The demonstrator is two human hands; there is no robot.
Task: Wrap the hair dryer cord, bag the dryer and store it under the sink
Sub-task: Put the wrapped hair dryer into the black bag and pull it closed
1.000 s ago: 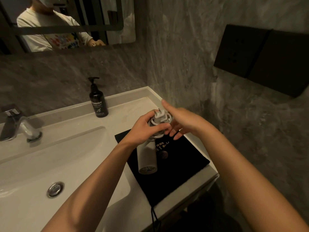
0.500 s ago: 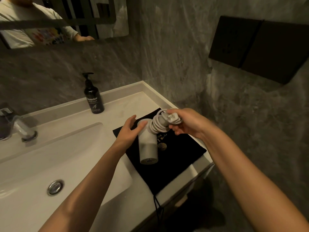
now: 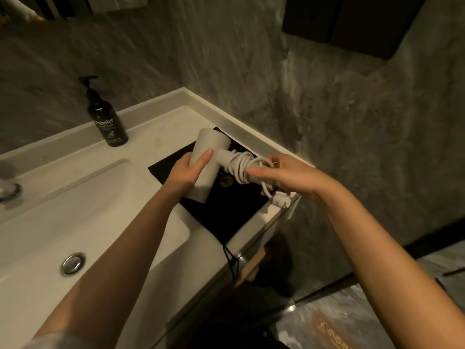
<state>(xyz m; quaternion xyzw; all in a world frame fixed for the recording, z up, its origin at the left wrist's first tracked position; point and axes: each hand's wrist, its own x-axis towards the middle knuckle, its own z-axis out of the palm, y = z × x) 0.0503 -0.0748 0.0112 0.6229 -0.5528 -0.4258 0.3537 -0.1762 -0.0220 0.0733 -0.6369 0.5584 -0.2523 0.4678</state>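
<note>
I hold a white hair dryer (image 3: 210, 147) just above a flat black drawstring bag (image 3: 226, 210) lying on the counter's right end. My left hand (image 3: 186, 171) grips the dryer's barrel. The white cord (image 3: 240, 163) is coiled around the handle, which points right. My right hand (image 3: 293, 176) is closed around the handle's end and the cord. The white plug (image 3: 280, 201) dangles below that hand. The bag's black string (image 3: 232, 260) hangs over the counter's front edge.
A black pump bottle (image 3: 107, 122) stands at the back of the white counter (image 3: 161, 129). The basin, with its drain (image 3: 72, 263), lies to the left, and a faucet (image 3: 7, 190) at the far left. Grey walls close in behind and right. An open space shows below the counter's right end.
The dryer has turned so its handle points right and its barrel points away. My left hand now grips the barrel. My right hand has slid to the handle's end and the plug hangs free.
</note>
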